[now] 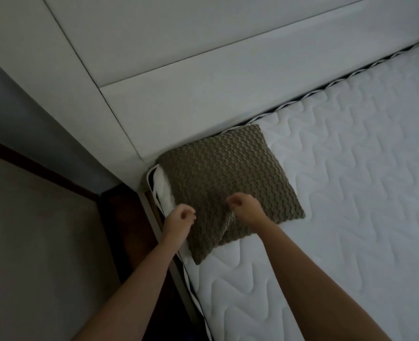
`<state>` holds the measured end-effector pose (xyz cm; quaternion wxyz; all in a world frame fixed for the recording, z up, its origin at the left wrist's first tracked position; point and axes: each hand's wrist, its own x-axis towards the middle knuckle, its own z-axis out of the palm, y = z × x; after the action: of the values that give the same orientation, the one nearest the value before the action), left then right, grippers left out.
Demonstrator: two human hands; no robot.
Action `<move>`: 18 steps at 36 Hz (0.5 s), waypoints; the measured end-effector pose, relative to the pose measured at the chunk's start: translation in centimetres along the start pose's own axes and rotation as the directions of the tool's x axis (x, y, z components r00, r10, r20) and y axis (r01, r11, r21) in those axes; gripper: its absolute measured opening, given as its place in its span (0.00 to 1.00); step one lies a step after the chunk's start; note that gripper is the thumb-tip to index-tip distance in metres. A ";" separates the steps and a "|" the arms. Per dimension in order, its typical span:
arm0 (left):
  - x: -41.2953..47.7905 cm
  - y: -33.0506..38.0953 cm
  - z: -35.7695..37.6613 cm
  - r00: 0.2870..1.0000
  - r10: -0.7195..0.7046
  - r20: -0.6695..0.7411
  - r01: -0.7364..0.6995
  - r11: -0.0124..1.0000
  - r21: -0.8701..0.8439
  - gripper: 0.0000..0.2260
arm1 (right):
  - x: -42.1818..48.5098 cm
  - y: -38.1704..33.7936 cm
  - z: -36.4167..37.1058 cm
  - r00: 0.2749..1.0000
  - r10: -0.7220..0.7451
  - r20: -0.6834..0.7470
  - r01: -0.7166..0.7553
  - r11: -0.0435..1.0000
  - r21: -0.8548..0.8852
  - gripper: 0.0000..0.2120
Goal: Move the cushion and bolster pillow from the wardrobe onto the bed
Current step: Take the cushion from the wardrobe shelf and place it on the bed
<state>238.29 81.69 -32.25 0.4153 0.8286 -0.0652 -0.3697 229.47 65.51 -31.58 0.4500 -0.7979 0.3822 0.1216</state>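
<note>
We see the cushion [225, 183], brown and knitted, lying flat on the bed [338, 193] at the corner next to the white headboard [203, 99]. Our left hand [180, 217] hovers over its left edge, fingers loosely curled and holding nothing. Our right hand [245, 205] is over its near edge, fingers curled; whether it pinches the fabric we cannot tell

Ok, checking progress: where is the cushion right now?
In the head view, the cushion lies on the mattress corner beside the headboard, just beyond both hands.
</note>
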 end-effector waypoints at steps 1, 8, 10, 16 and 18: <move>0.5 0.4 0.1 0.999 0.047 -0.002 -0.047 0.998 0.032 0.07 | 0.5 0.1 -0.1 1.000 -0.011 -0.023 0.011 1.000 0.004 0.13; 5.0 3.6 2.1 0.932 0.360 -0.029 -0.342 0.904 0.257 0.08 | 4.4 -0.2 -1.0 0.968 -0.114 -0.225 0.103 0.993 -0.060 0.14; 7.1 4.2 3.4 0.900 0.433 -0.054 -0.395 0.862 0.318 0.12 | 6.5 0.0 -1.0 0.941 -0.162 -0.296 0.141 0.986 -0.092 0.15; 13.4 5.0 8.1 0.872 0.488 -0.023 -0.425 0.780 0.459 0.20 | 12.4 -0.1 0.2 0.869 -0.253 -0.426 0.264 0.964 -0.034 0.19; 15.4 3.7 10.0 0.904 0.425 0.042 -0.379 0.754 0.536 0.23 | 14.3 0.8 1.7 0.919 -0.291 -0.266 0.244 0.950 -0.195 0.20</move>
<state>243.41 66.50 -41.91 0.2412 0.8916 -0.3243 -0.2043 238.87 59.44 -40.73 0.3367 -0.8849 0.3205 -0.0301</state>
